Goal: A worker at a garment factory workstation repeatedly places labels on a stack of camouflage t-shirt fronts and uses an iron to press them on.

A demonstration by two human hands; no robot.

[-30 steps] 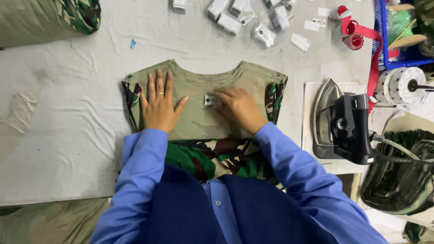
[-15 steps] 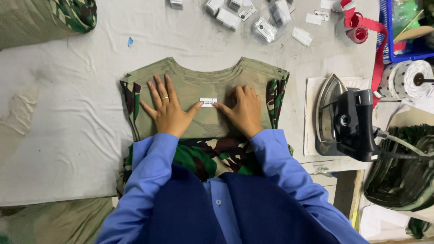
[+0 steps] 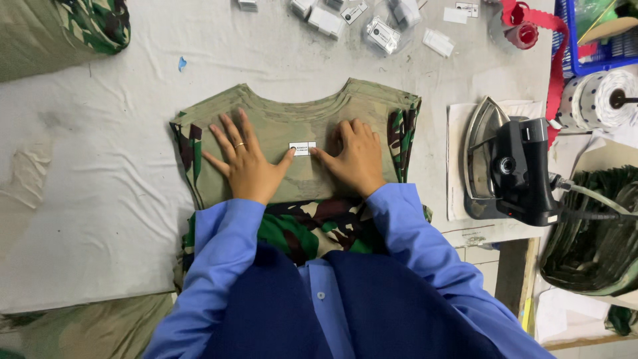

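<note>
An olive shirt with camouflage sides lies flat on the white-covered table, collar away from me. A small white label rests on its chest. My left hand lies flat on the shirt, fingers spread, thumb tip touching the label's left edge. A ring shows on one finger. My right hand presses flat on the shirt, thumb at the label's right edge. Neither hand holds anything.
A black clothes iron stands on a pad at the right. Several small packaged labels lie at the table's far edge. Red ribbon, a blue basket and a dotted roll are at far right. Folded camouflage cloth sits far left.
My right hand has slid off the label to its right side, and my left hand has shifted right until its thumb meets the label. Both now flank it.
</note>
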